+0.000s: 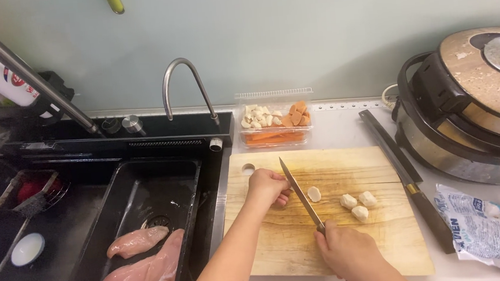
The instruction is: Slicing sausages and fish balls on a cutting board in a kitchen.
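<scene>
Pale round fish-ball pieces lie at the centre of a rectangular wooden cutting board, one cut slice just right of a slim steel kitchen knife. The right hand, at 5 o'clock on the board, is clenched round the handle, blade angled toward 11 o'clock. The left hand, fingers curled down, rests at 10 o'clock just left of the blade; whether it holds anything cannot be told.

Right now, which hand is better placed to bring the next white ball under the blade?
Probably the left hand: it rests free on the cutting board beside the blade, while the right hand grips the knife. The white balls lie past the blade, so it must reach across.
</scene>
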